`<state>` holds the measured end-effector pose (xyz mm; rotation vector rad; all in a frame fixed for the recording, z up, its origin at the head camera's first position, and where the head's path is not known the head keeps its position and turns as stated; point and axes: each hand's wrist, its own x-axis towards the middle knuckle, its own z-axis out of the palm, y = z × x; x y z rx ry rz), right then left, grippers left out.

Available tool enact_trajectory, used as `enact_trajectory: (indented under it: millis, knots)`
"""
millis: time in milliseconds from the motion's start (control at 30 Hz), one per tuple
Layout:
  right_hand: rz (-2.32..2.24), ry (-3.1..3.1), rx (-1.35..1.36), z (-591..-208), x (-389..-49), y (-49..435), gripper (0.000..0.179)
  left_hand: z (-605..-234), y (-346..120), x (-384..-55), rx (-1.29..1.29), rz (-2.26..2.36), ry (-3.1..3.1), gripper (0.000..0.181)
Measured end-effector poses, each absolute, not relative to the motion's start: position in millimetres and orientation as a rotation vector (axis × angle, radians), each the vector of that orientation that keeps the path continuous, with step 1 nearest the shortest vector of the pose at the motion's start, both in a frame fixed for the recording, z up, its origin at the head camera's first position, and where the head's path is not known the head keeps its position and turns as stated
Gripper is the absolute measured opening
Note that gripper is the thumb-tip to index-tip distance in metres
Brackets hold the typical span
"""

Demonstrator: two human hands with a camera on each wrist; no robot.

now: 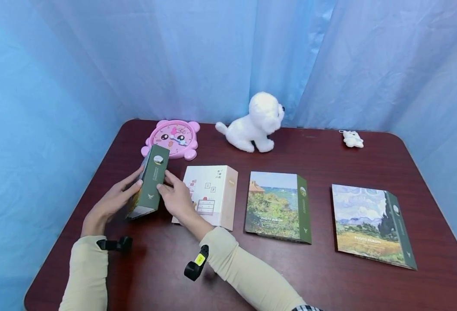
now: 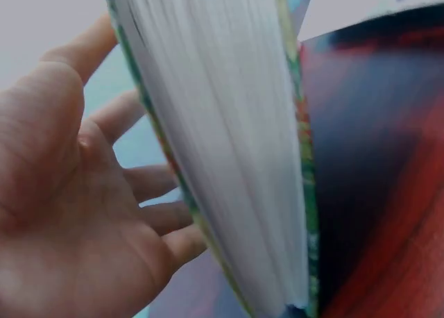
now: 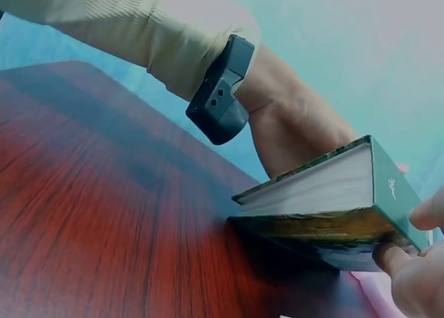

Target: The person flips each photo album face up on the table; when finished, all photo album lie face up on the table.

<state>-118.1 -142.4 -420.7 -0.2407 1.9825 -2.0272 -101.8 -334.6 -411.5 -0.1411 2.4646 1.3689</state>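
A thick photo album (image 1: 153, 183) with a dark green spine stands tilted at the left of the table, spine facing up toward the head camera. My left hand (image 1: 111, 202) holds its left side, the thumb by the spine and the fingers spread along the cover, as the left wrist view shows beside the white page block (image 2: 215, 137). On the other side my right hand (image 1: 178, 199) grips the album near its spine, thumb on the green spine (image 3: 392, 186) and a finger under the painted cover. Just right of that hand lies a white album (image 1: 212, 194) with drawn furniture, partly hidden by the forearm.
Behind the held album lies a pink clock (image 1: 174, 137). A white plush dog (image 1: 255, 123) sits at the back middle, a small white plush toy (image 1: 353, 139) at the back right. Two painted albums lie to the right, a seaside one (image 1: 272, 205) and a wheat-field one (image 1: 368, 224).
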Motion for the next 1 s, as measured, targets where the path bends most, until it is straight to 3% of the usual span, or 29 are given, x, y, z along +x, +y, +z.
enact_trajectory:
  millis: [467,733,1000]
  knots:
    - [-2.073,2.095,-0.394,-405.0,-119.5,-151.5,0.053,-389.8,-340.0,-100.0,0.029,1.702,2.453,0.058]
    - [-1.905,2.291,-0.577,-406.4,-118.1,-164.9,0.056,-388.6,-353.6,-95.7,0.025,1.913,2.317,0.057]
    - [-1.718,2.395,-0.597,-419.4,-110.8,-180.1,0.055,-388.9,-372.4,-86.9,0.142,2.118,2.132,0.055]
